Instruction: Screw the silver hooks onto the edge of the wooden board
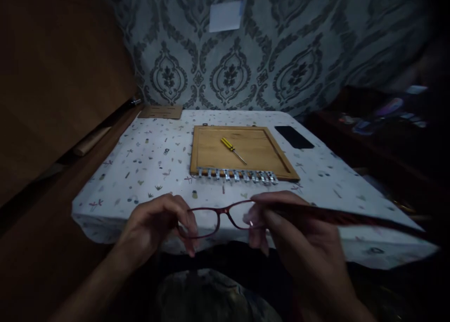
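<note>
A pair of eyeglasses [220,211] with a thin dark red frame is held up above the near edge of the table. My left hand [154,221] pinches it at the outer edge of the left lens. Around the other end, near the hinge, the fingers of my right hand [298,237] are closed. One temple arm, dark and blurred, runs out to the right past that hand. Beyond the glasses lies a framed wooden board [211,146] with a yellow-handled screwdriver [229,145] on it. Several metal hinge-like fittings [236,175] line its near edge.
A white patterned cloth [147,172] covers the table. To the board's right lies a black phone-like slab [294,137]; a brown cardboard piece [161,112] rests at the back left. Wooden furniture [59,78] rises on the left, and a patterned wall [230,73] stands behind.
</note>
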Motion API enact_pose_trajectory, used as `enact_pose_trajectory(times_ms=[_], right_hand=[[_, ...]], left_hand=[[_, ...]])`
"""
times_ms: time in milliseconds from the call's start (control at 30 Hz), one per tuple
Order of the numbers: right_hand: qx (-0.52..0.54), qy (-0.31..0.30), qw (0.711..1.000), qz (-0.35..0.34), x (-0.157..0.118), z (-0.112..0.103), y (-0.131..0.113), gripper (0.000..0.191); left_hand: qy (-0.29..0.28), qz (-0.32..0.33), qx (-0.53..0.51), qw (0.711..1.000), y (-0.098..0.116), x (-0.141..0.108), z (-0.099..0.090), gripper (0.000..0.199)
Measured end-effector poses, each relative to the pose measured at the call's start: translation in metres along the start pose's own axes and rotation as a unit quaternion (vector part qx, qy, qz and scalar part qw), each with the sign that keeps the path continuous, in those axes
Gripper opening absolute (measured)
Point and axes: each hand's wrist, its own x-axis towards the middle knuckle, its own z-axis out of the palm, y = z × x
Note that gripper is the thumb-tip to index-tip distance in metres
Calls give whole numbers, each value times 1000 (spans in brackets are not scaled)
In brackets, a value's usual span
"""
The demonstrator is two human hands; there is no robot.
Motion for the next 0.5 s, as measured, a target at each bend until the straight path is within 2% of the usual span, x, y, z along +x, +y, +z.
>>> enact_pose_trajectory(times_ms=[67,133,200,267,400,500], right_hand=[[14,-30,999,35,35,17,-8,15],[48,-73,993,79,49,23,-3,22],[89,-121,983,107,56,23,6,32],[86,-151,978,113,64,24,12,37],[-11,-136,986,100,86,39,16,25],[-15,-140,987,82,100,51,19,34]], left_hand=[[65,-26,-10,997,-8,10,-11,34],[145,-57,13,988,-15,14,-21,31],[202,-80,40,975,-19,16,-27,29],[229,-89,69,967,-20,18,-29,27],[257,-99,130,952,-20,27,-33,30],[289,-89,170,938,-15,34,-48,29]])
